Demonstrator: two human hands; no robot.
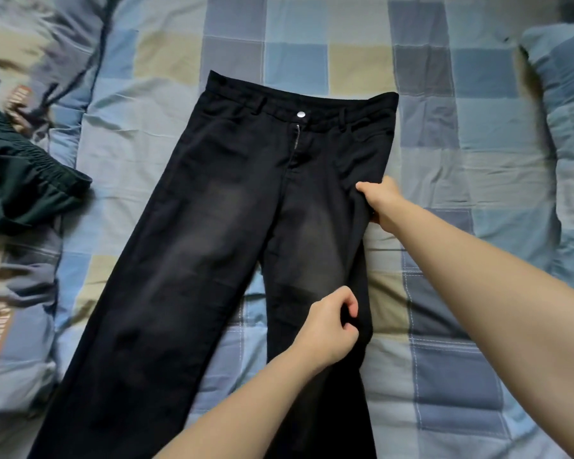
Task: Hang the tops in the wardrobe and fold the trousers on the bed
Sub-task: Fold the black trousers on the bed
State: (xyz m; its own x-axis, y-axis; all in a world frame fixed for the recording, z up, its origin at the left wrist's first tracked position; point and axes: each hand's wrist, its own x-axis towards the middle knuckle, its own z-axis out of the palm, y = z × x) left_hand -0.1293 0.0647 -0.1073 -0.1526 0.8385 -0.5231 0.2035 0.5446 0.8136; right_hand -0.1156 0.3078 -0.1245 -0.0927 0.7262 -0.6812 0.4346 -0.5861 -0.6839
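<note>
A pair of black faded jeans (212, 233) lies spread flat, front up, on the checked bed sheet (444, 180), waistband away from me and legs splayed toward me. My right hand (383, 202) grips the outer edge of the right leg just below the hip. My left hand (330, 326) pinches the same outer seam lower down, around knee height. Both forearms reach in from the lower right.
A dark green garment with an elastic waistband (20, 180) lies bunched at the left edge. A crumpled checked duvet (17, 309) runs along the left side. A pillow in matching fabric (567, 127) sits at the right.
</note>
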